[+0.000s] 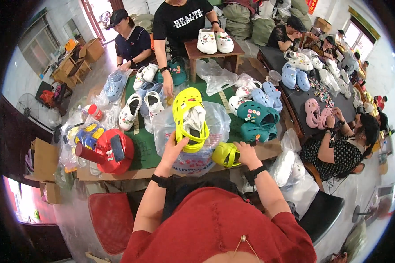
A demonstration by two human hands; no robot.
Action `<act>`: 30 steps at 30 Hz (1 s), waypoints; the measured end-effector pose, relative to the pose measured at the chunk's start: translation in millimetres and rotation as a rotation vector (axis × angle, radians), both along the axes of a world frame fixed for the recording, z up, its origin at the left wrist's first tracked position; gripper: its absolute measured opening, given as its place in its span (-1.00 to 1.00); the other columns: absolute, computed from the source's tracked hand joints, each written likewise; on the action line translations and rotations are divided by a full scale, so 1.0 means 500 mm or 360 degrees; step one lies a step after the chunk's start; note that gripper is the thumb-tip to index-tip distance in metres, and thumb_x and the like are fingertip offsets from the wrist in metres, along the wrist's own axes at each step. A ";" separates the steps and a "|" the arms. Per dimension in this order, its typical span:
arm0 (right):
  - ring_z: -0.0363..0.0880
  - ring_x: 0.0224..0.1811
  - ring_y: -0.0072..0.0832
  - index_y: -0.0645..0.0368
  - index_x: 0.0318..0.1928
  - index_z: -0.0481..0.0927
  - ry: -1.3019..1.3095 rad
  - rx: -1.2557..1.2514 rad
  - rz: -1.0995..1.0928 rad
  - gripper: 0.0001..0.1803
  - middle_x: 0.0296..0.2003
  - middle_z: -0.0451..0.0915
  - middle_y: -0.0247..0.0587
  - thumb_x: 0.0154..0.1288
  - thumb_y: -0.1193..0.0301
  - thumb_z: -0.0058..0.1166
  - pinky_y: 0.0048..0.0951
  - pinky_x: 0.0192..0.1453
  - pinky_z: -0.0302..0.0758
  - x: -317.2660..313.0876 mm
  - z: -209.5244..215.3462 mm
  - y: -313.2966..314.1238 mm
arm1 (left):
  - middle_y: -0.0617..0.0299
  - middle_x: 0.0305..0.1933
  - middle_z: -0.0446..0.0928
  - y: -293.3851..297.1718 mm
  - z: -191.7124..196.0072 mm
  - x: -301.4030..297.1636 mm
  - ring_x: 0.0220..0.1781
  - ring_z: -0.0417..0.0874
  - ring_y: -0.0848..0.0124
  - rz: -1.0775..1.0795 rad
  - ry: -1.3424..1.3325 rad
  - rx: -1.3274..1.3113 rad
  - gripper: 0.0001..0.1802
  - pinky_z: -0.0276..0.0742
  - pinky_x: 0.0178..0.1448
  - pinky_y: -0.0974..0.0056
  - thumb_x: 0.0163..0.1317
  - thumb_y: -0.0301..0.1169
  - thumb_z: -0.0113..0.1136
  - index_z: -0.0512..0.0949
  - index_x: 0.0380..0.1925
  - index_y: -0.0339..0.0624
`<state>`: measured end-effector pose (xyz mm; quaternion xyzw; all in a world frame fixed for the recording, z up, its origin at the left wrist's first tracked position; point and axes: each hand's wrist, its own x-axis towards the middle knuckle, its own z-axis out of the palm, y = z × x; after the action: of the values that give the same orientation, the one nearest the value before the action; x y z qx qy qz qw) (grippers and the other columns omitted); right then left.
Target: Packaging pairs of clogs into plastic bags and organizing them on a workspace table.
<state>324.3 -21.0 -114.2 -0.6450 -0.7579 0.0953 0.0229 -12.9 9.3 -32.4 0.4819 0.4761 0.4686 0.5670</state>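
A yellow-green clog stuffed with white paper stands toe away from me at the middle of the table's near side. My left hand is closed on its heel end at the left. A second yellow-green clog lies lower to the right, by the table's front edge. My right hand grips it at its right end, the fingertips partly hidden. Under and around the first clog spreads a clear plastic bag with printing on it.
Teal clogs sit right of the bag, white clogs to its left. A red container bearing a phone stands at the near left. Across the table, a person in black touches white clogs on a small wooden stand.
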 end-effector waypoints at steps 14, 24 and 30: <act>0.45 0.16 -0.27 -0.07 -0.28 0.73 0.0125 0.1107 -0.0094 -0.70 -0.07 0.57 -0.31 0.05 0.55 0.00 0.02 0.39 0.13 -0.022 0.303 -0.015 | 0.22 0.07 0.50 -0.015 0.011 -0.009 0.04 0.49 0.48 -0.0032 -0.0183 0.0030 -0.44 0.43 0.10 0.37 0.30 -0.34 0.20 0.32 0.25 -0.32; 0.43 0.18 -0.34 -0.13 -0.24 0.69 0.0224 0.1077 0.0661 -0.72 -0.07 0.59 -0.43 0.05 0.48 0.02 0.09 0.45 0.09 -0.199 0.370 0.113 | 0.20 0.23 0.38 -0.060 0.097 -0.052 0.23 0.39 0.43 0.0084 -0.0461 -0.0254 -0.42 0.33 0.27 0.32 0.42 -0.39 0.02 0.16 0.38 -0.29; 0.40 0.21 -0.32 -0.09 -0.23 0.67 0.0307 0.1038 0.0905 -0.70 -0.05 0.58 -0.39 0.00 0.51 0.05 0.06 0.47 0.07 -0.273 0.329 0.149 | 0.05 0.08 0.55 -0.008 -0.002 -0.129 0.03 0.57 0.38 0.0065 0.0326 0.0227 -0.43 0.51 0.00 0.30 0.24 -0.24 0.23 0.42 0.20 -0.30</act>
<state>187.6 53.4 50.2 -0.3581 -0.8900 -0.0864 0.2687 -77.4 5.5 -33.6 0.5565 0.5066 0.4613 0.4700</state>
